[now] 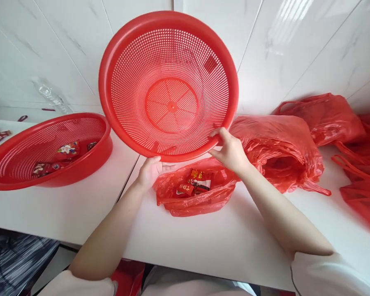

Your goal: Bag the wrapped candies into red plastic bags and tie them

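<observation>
Both hands up: my left hand (151, 170) and right hand (230, 150) clamp the lower rim of the empty red basket (169, 84), tilted upright above the open candy bag (195, 189).

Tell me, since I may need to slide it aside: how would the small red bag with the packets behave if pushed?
The small red bag looks thin and crinkled, so it would probably crumple rather than slide as one piece. Its mouth lies open, so the packets might spill out. It holds only a few, so it is likely light.
</observation>
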Action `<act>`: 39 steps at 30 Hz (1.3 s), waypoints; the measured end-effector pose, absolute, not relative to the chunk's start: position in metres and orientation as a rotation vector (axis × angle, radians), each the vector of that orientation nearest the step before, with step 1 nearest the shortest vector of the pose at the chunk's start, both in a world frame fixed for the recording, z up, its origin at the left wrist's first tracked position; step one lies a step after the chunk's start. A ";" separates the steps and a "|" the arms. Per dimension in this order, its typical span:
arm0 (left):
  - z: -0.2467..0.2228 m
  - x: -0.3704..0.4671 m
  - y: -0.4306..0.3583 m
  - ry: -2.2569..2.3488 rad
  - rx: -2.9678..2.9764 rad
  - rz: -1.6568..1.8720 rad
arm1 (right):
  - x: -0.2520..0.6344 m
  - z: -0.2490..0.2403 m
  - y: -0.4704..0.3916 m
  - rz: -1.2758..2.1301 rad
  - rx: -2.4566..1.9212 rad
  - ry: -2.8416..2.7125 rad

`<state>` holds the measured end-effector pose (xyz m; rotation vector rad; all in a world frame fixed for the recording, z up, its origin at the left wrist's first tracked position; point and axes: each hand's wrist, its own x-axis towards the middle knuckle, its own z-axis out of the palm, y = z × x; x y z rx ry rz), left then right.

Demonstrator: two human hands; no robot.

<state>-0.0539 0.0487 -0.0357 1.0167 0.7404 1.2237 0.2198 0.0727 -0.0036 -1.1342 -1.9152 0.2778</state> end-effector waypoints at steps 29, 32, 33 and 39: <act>-0.019 -0.134 0.058 1.911 2.100 1.583 | 0.299 0.048 0.072 0.039 -1.142 -1.267; -0.021 -0.115 0.061 1.741 2.208 1.508 | 0.296 0.052 0.069 0.061 -1.152 -1.286; -0.023 -0.111 0.063 1.700 2.250 1.483 | 0.295 0.053 0.068 0.075 -1.155 -1.293; -0.033 -0.096 0.077 1.455 2.245 1.365 | 0.282 0.054 0.059 0.262 -1.040 -1.401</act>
